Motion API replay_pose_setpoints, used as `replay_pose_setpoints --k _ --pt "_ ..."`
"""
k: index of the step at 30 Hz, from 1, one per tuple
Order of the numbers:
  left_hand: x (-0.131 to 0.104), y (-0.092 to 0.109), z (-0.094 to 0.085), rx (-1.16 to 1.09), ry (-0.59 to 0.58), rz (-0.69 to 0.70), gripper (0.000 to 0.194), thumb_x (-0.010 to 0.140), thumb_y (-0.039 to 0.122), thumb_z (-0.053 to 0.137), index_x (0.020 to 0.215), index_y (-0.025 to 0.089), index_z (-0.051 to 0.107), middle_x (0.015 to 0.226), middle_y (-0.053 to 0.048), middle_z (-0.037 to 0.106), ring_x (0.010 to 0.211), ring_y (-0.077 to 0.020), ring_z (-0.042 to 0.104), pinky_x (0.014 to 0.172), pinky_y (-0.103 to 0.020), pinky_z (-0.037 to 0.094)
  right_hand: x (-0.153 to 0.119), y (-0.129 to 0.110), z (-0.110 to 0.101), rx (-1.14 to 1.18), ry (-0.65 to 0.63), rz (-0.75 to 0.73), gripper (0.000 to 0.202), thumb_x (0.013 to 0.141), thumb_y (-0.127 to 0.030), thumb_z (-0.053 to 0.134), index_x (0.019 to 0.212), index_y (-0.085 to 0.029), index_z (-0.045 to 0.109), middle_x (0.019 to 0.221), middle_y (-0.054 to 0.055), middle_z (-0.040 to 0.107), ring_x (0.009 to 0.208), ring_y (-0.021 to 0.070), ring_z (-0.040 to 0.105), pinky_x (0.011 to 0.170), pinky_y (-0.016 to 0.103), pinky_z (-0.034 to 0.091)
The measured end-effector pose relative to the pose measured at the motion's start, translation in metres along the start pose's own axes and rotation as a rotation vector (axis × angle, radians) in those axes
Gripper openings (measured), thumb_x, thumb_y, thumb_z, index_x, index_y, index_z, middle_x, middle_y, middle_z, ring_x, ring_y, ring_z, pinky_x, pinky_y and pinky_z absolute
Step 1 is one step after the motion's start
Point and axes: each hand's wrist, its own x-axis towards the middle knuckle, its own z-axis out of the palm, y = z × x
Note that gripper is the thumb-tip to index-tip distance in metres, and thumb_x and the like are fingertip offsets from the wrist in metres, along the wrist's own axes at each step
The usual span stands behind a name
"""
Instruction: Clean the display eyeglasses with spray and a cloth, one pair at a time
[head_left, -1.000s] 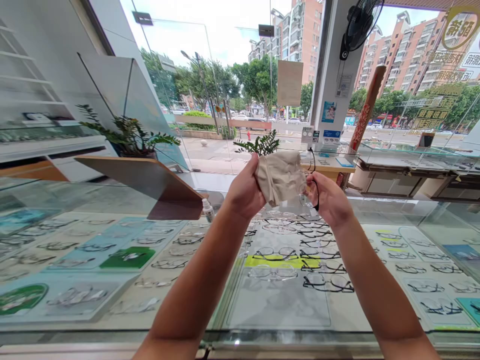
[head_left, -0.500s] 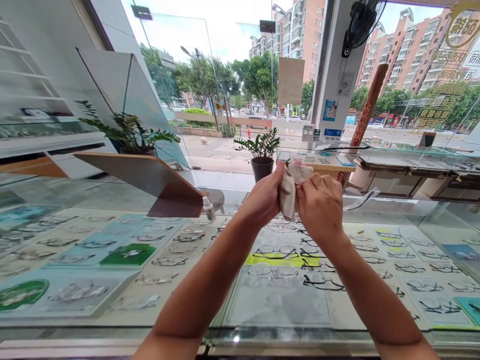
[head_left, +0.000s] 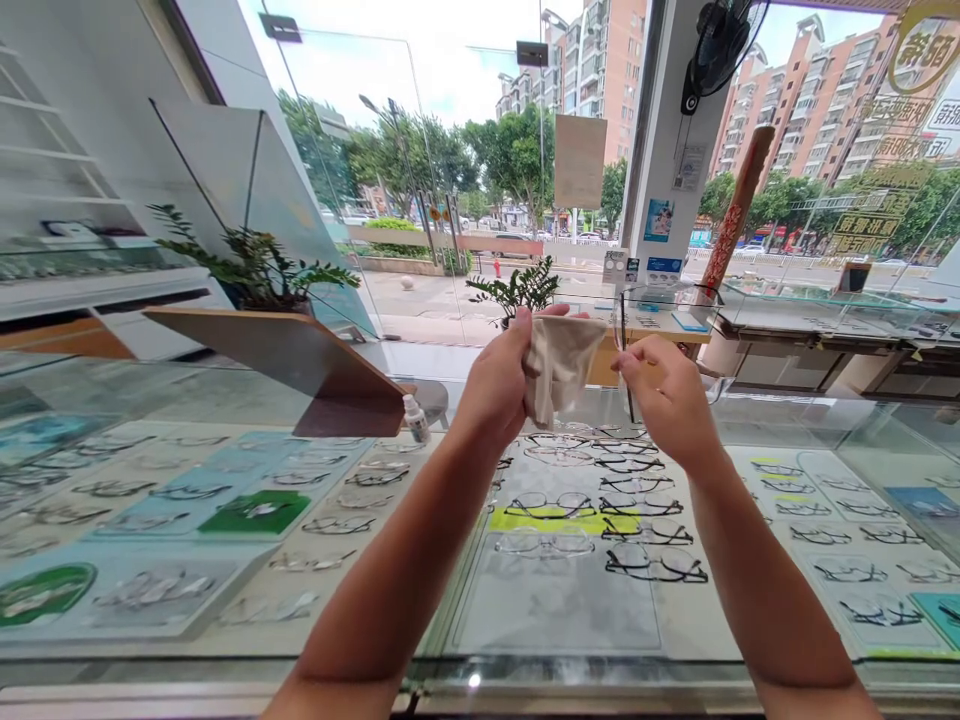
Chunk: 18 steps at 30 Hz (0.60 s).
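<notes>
My left hand (head_left: pixel 496 385) is closed on a beige wiping cloth (head_left: pixel 564 355), which hangs spread between thumb and fingers above the glass counter. To the right of the cloth and apart from it, my right hand (head_left: pixel 669 400) pinches a pair of eyeglasses (head_left: pixel 628 390). The eyeglasses are turned nearly edge-on, so a thin dark temple shows as an upright line and the lenses are hard to make out. Below both hands, rows of eyeglass frames (head_left: pixel 551 503) lie inside the counter.
A small white spray bottle (head_left: pixel 415 420) stands on the counter left of my hands, beside a slanted wooden-edged board (head_left: pixel 285 350). Potted plants (head_left: pixel 517 290) stand beyond. Further right is another glass display counter (head_left: pixel 810 315). A glass storefront faces the street.
My hands have moved apart. The eyeglasses have come out of the cloth to the right in my right hand, while my left hand has shifted slightly left with the cloth opened out.
</notes>
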Motion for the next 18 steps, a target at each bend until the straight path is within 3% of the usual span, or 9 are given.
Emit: replay_pose_setpoints --k 3,6,8,10,13,18 --pt "-0.003 0.006 -0.001 0.148 0.035 0.148 0.039 0.095 0.056 0.066 0.106 0.020 0.078 0.072 -0.001 0.065 0.057 -0.0117 0.053 0.055 -0.025 0.045 0.003 -0.005 -0.021 0.466 -0.133 0.116 0.025 0.098 -0.040 0.060 0.081 -0.024 0.071 0.088 0.005 0.072 0.091 0.0217 0.065 0.093 0.041 0.049" --pt "-0.010 0.014 0.000 0.320 0.028 0.336 0.038 0.095 0.057 0.068 0.103 0.021 0.079 0.068 0.000 0.057 0.055 -0.0112 0.043 0.053 -0.026 0.038 0.004 -0.007 -0.034 0.733 -0.222 0.223 0.024 0.092 -0.041 0.069 0.075 -0.024 0.073 0.082 0.005 0.072 0.087 0.0206 0.067 0.089 0.038 0.053" --pt "-0.015 0.020 0.001 0.447 -0.004 0.462 0.040 0.088 0.054 0.078 0.114 0.024 0.078 0.081 -0.002 0.065 0.063 -0.0129 0.048 0.060 -0.027 0.042 0.004 -0.006 -0.039 0.807 -0.292 0.277 0.026 0.087 -0.042 0.074 0.070 -0.023 0.073 0.077 0.005 0.070 0.080 0.0194 0.066 0.084 0.036 0.054" --pt "-0.019 0.026 0.002 0.567 -0.087 0.549 0.057 0.074 0.048 0.091 0.124 0.026 0.075 0.103 -0.005 0.073 0.080 -0.0170 0.057 0.074 -0.029 0.049 0.005 -0.004 -0.041 0.841 -0.386 0.309 0.028 0.084 -0.043 0.077 0.067 -0.021 0.072 0.074 0.004 0.069 0.075 0.0182 0.066 0.080 0.035 0.054" --pt "-0.022 0.032 0.002 0.704 -0.210 0.623 0.074 0.060 0.047 0.099 0.127 0.026 0.075 0.122 -0.010 0.073 0.106 -0.0257 0.063 0.095 -0.036 0.052 0.005 -0.003 -0.043 0.855 -0.525 0.313 0.030 0.084 -0.044 0.077 0.067 -0.020 0.073 0.072 0.004 0.069 0.071 0.0174 0.066 0.077 0.034 0.053" --pt "-0.022 0.033 -0.001 0.839 -0.274 0.697 0.071 0.064 0.052 0.096 0.126 0.025 0.076 0.122 -0.011 0.074 0.112 -0.0280 0.065 0.100 -0.039 0.053 0.005 -0.005 -0.045 0.811 -0.576 0.272 0.029 0.089 -0.041 0.073 0.069 -0.020 0.075 0.072 0.004 0.072 0.071 0.0169 0.066 0.074 0.032 0.052"
